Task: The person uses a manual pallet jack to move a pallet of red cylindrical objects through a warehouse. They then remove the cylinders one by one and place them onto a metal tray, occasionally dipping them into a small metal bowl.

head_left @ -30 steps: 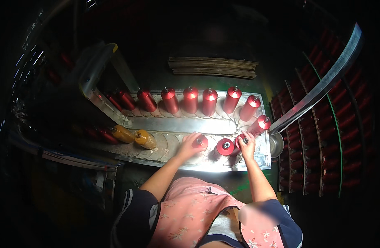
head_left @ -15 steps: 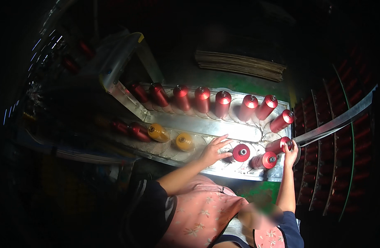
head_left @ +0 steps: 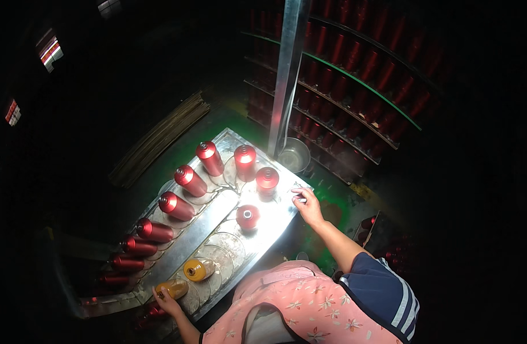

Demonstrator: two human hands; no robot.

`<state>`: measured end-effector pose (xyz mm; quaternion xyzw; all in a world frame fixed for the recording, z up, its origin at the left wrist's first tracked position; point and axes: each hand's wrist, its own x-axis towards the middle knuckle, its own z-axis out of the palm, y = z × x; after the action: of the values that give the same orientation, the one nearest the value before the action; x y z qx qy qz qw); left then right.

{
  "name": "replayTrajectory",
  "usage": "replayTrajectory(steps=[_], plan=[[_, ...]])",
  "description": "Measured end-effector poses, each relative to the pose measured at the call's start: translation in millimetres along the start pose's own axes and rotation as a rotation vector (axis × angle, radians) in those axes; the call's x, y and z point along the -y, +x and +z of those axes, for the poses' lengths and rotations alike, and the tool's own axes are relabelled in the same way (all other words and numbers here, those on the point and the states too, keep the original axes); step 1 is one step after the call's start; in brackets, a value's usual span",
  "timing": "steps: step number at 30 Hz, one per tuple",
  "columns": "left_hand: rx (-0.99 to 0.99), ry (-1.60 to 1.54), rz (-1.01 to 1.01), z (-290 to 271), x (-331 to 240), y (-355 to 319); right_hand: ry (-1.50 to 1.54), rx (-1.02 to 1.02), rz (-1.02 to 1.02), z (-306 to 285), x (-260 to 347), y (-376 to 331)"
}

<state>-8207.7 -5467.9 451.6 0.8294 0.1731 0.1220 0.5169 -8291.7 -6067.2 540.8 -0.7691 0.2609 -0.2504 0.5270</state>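
At the lower left, my left hand (head_left: 169, 303) has its fingers around the top of a yellow bottle (head_left: 176, 289), which leans in the picture at the near side of the metal table (head_left: 209, 209). Beside it stands another yellow bottle (head_left: 199, 269). My right hand (head_left: 309, 207) is over the table's right end, fingers loosely curled and apart, with nothing visible in them. The closest things to it are a red metal bottle (head_left: 267, 182) and, nearer to me, another red bottle (head_left: 248, 218). Strong glare washes out the surface between them.
Several red bottles, including one at the far corner (head_left: 210, 159), line the far side. A metal post (head_left: 283, 80) rises behind the right end, with a round metal pan (head_left: 294, 155) at its foot. Racks of red bottles (head_left: 343, 112) stand beyond; flat stacked sheets (head_left: 160, 140) lie farther left.
The view has turned to the right. My left hand has moved left along the near side onto a yellow bottle. My right hand has let go of a red bottle.
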Motion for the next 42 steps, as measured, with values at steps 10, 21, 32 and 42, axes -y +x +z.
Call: replayTrajectory(steps=[10,21,32,42], plan=[[-0.337,0.458,0.415,70.5,-81.2,-11.0,-0.018,-0.219,0.182,-186.2,-87.5,-67.7],[1.438,-0.226,0.328,391.0,-325.7,-282.2,-0.054,-0.648,0.515,-291.8,-220.2,-254.8],[2.572,0.345,0.674,454.2,-225.0,-526.8,-0.227,-1.087,1.095,-120.0,-162.7,-571.6],[2.882,0.341,1.565,359.0,-55.1,-676.1,-0.278,-0.881,1.477,-84.4,-186.0,-600.9]])
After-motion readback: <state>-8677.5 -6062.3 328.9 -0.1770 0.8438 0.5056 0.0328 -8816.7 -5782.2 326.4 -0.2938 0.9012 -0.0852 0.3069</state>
